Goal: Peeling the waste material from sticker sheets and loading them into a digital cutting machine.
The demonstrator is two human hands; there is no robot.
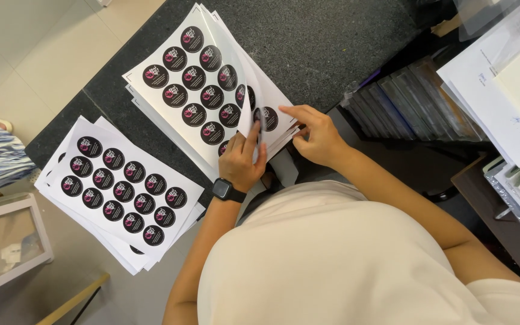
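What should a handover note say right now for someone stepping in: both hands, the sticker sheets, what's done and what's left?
Left hand: pinching the lifted edge of the top white sheet of round black stickers on the far stack.
Right hand: fingertips pressing the sheet underneath, holding that stack down.
Near stack of matching sticker sheets: lies flat at the dark counter edge, untouched.
Done: top sheet partly peeled up.
Left: it is not yet free of the stack.
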